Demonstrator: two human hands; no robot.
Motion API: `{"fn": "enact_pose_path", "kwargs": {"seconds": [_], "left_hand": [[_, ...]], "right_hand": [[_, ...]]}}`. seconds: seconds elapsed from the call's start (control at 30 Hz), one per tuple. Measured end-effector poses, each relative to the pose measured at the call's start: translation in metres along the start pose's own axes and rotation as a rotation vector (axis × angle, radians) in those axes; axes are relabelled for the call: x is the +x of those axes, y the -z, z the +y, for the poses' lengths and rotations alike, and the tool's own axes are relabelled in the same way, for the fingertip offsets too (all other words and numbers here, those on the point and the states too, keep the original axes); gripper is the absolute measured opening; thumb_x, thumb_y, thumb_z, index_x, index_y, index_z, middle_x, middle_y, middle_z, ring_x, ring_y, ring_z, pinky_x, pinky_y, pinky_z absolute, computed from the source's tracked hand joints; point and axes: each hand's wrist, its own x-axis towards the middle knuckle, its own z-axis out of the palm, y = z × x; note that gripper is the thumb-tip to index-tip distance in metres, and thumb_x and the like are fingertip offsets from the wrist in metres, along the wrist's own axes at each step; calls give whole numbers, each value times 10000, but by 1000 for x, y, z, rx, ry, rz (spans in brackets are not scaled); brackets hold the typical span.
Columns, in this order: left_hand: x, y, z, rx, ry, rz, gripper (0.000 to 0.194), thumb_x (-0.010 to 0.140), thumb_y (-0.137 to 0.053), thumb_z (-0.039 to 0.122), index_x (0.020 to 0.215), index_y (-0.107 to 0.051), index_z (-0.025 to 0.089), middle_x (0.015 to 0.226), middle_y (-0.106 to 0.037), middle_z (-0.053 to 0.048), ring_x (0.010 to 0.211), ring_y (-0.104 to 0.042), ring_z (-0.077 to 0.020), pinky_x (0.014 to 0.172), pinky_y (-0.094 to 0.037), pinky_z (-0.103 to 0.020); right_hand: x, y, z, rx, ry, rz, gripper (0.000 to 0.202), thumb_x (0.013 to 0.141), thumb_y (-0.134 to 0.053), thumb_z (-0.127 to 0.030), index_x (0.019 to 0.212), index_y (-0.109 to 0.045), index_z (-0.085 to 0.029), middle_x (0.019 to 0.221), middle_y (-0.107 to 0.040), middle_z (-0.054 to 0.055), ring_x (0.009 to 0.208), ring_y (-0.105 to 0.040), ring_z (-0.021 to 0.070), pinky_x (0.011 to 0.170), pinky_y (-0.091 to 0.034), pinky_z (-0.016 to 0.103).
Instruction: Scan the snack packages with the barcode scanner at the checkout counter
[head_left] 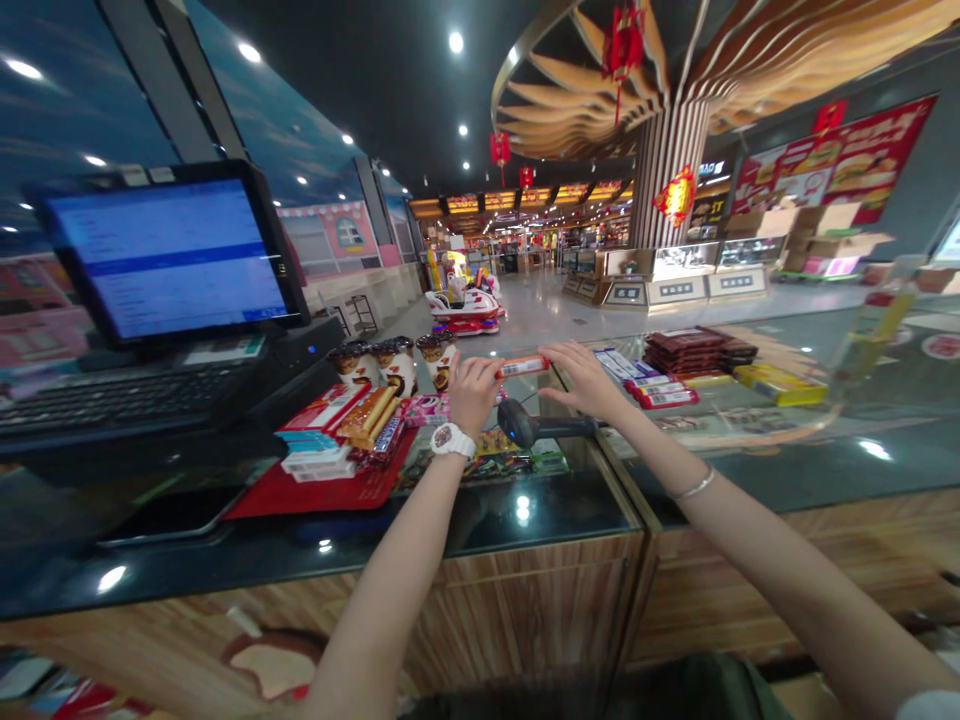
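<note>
A slim red stick-shaped snack packet [523,367] with a pale barcode label is held level above the glass counter. My left hand [472,392], with a white watch at the wrist, is closed on its left end. My right hand [583,380], below which a bracelet circles the forearm, has its fingertips at the packet's right end, the thumb lower down. Under the packet, a black handheld barcode scanner [541,424] lies on the counter, its head toward the left hand. Similar red packets [661,391] lie to the right of my right hand.
Left of my hands, stacked snack boxes [319,425] rest on a red mat [315,496], with several lidded cups [394,366] behind. A monitor [169,255], keyboard [112,400] and dark tablet [176,515] are farther left. Brown packets [694,352] and a yellow packet [780,385] lie right.
</note>
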Motion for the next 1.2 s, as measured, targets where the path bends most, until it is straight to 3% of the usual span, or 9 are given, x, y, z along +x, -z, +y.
{"fn": "enact_pose_path", "kwargs": {"seconds": [0.27,0.47,0.6,0.73,0.87,1.03,1.2], "left_hand": [[-1,-3,0,-2,1,10,219,902,-605,251,1106,-685,247,1034,-732,-39,1048,-615,-225,1186,-282,-483],[-2,-5,0,3,-1,17,220,886,-626,249,1098,-686,239,1027,-728,-44,1028,-618,-231,1181,-288,-483],[-1,-3,1,-7,22,-18,225,895,-607,258,1107,-683,251,1039,-728,-47,1043,-616,-244,1175,-285,-501],[-1,-4,0,0,25,-37,229,896,-604,256,1112,-682,246,1044,-727,-52,1043,-617,-249,1170,-280,-502],[-3,-6,-4,13,41,-27,245,890,-615,259,1126,-678,249,1053,-725,-55,1041,-615,-251,1167,-281,-505],[-2,-6,-9,13,86,0,230,895,-603,274,1111,-682,256,1043,-726,-51,1041,-619,-253,1159,-294,-499],[-2,-6,-13,12,120,11,218,888,-609,275,1090,-687,253,1058,-726,-56,1044,-618,-258,1155,-297,-497]], "right_hand": [[-22,-10,-6,85,-57,-394,737,730,-777,-537,1362,-547,-236,1368,-591,136,1310,-510,319,1172,-233,585],[-26,-26,-3,169,-102,-568,826,694,-784,-575,1379,-530,-188,1353,-600,170,1288,-524,352,1128,-306,562],[-28,-34,-5,239,-132,-653,812,735,-767,-522,1391,-497,-126,1344,-598,203,1239,-570,341,1045,-428,470],[-30,-36,-9,203,-181,-689,660,839,-684,-408,1401,-472,-134,1347,-597,195,1217,-595,315,1004,-464,429],[-30,-32,-14,166,-185,-679,522,863,-651,-323,1345,-511,-178,1299,-636,157,1153,-638,286,936,-500,389],[-27,-24,-20,134,-147,-654,413,832,-649,-234,1233,-571,-175,1190,-685,134,1049,-679,259,868,-519,354],[-21,-16,-24,95,-139,-586,432,766,-643,-183,1193,-586,-154,1150,-685,132,1028,-675,273,858,-516,358]]}}
